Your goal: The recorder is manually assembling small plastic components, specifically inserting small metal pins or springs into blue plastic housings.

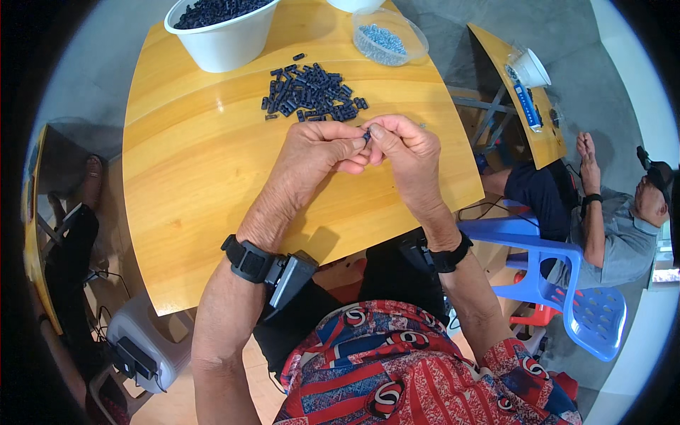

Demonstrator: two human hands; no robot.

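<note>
My left hand (312,152) and my right hand (411,150) meet over the wooden table, fingertips nearly touching. Both are closed in a pinch on one small dark plastic piece (367,137), mostly covered by the fingers. Whether a second tiny part is between the right fingertips, I cannot tell. Just beyond my hands lies a loose pile of small dark blue-black plastic pieces (308,91), short and block-like, with a few strays around it.
A white tub (230,48) heaped with dark pieces stands at the far left of the table (184,212). A clear round bowl (418,51) of small shiny parts sits far right. Beyond the right edge are a blue plastic chair (559,265) and a seated person (613,219).
</note>
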